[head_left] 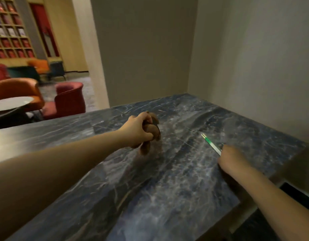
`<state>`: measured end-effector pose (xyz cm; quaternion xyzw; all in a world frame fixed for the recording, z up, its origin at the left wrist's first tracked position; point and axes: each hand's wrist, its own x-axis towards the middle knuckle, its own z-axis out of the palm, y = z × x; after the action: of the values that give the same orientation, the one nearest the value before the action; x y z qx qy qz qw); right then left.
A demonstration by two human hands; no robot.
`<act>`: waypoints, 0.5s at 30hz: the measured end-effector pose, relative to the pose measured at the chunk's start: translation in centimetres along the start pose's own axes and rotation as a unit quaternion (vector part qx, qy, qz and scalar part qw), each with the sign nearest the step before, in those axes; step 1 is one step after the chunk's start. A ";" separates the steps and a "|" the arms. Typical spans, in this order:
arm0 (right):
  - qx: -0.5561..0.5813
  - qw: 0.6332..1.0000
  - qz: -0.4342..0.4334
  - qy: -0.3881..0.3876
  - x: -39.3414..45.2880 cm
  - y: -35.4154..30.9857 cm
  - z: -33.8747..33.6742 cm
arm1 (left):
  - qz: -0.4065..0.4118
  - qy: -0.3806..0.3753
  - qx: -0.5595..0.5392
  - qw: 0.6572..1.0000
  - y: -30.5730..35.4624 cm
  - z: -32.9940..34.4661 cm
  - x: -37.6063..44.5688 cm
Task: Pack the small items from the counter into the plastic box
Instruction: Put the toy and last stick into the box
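On the dark marble counter (pixel 167 180): your left hand (pixel 138 131) grips a brown soft toy (pixel 151 132); to the toy's right, your right hand (pixel 232 160) pinches a green-and-white pen (pixel 211 143).

This looks like a lounge or lobby, perhaps in a hotel or library. A dark marble counter (pixel 167 180) stands beside plain walls, and beyond it are orange and red armchairs (pixel 68 100), a round table (pixel 12 103) and tall shelves (pixel 11 28) of red books.
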<state>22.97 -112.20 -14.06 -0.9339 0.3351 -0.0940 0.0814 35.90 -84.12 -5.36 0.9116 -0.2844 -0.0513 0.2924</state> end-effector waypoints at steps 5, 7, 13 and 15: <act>0.100 0.991 -0.084 -0.039 -4.7 -9.9 -1.1 | 0.001 0.024 0.024 0.999 -3.6 -7.1 -7.6; 0.139 0.978 -0.141 -0.057 -7.8 -14.7 -2.0 | -0.011 0.033 0.026 0.999 -4.7 -10.1 -11.2; 0.266 0.914 -0.299 -0.071 -19.3 -27.8 -4.5 | -0.073 0.056 -0.035 0.995 -8.6 -19.0 -22.9; 0.304 0.884 -0.346 -0.085 -23.2 -31.8 -5.3 | -0.103 0.070 -0.064 0.990 -10.1 -21.7 -27.2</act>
<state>23.61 -73.54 -4.90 -0.9243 -0.0621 -0.1335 0.3522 23.86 -51.50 4.86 0.9168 -0.1635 -0.0351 0.3626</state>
